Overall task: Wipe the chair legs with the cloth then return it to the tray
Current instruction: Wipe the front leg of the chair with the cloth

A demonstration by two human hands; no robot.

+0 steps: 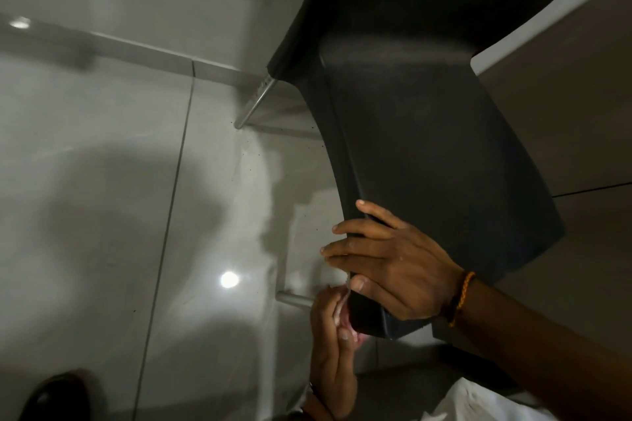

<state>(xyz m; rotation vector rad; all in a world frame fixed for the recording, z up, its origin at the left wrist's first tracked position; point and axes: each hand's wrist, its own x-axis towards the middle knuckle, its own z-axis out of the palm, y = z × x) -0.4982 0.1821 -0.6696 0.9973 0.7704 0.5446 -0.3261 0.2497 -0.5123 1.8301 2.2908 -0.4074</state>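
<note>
A black plastic chair (427, 146) fills the upper right, seen from above and behind. My right hand (390, 263) grips the near corner of its backrest, fingers curled over the edge. Below it my left hand (330, 328) is closed on a pale pink-white cloth (342, 312), pressed against the near metal leg (295, 300), of which only a short stub shows. A second chrome leg (254, 104) slants down to the floor farther off. No tray is in view.
Glossy grey floor tiles (136, 181) with light glare spread to the left. A white-edged table or desk (554, 10) stands at the upper right. A dark shoe (54, 396) shows at the bottom left, and white fabric (478, 403) at the bottom right.
</note>
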